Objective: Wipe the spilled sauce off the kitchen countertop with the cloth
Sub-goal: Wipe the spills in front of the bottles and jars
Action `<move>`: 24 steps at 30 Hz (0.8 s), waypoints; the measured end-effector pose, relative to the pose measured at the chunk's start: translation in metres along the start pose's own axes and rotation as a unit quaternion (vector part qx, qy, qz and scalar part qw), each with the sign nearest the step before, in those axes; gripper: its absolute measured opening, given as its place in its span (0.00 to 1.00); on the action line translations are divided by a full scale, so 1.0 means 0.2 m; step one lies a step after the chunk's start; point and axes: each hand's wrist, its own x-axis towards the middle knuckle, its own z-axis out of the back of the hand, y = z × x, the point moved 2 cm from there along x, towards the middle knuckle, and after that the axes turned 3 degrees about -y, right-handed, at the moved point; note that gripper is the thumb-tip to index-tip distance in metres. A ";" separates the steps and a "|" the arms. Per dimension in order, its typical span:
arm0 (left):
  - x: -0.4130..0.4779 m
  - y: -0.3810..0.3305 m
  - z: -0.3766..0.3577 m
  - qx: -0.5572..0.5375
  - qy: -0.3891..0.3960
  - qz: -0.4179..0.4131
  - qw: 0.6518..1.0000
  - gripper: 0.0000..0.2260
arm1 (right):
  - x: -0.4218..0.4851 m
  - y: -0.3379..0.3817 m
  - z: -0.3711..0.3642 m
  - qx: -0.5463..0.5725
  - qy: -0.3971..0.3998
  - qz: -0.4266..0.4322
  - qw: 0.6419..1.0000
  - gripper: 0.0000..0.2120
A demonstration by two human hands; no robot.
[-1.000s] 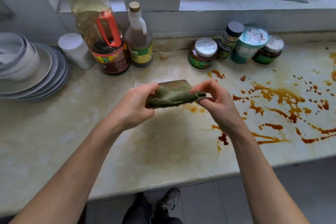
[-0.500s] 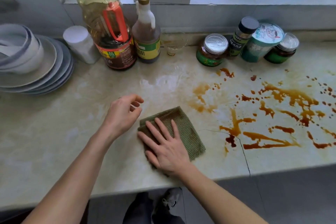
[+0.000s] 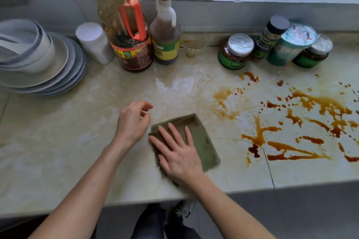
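Observation:
A folded green cloth lies flat on the pale marble countertop near the front edge. My right hand presses on it with straight, spread fingers. My left hand hovers just left of the cloth, fingers loosely curled, holding nothing. Brown sauce is spilled in streaks and drops over the right half of the counter, starting a short way right of the cloth. A paler smear lies behind the cloth to the right.
Stacked plates and bowls sit at the left. Along the back wall stand a large oil bottle, a vinegar bottle, a white container, a small glass and several jars. A crack runs through the counter.
A second ago both hands held the cloth up above the counter. The cloth now lies on the counter under my right palm, and my left hand has let go.

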 end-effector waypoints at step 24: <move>-0.11 -0.05 -0.18 0.118 0.067 -0.066 0.989 0.21 | -0.19 0.00 0.03 -0.035 -0.024 -0.132 0.990 0.32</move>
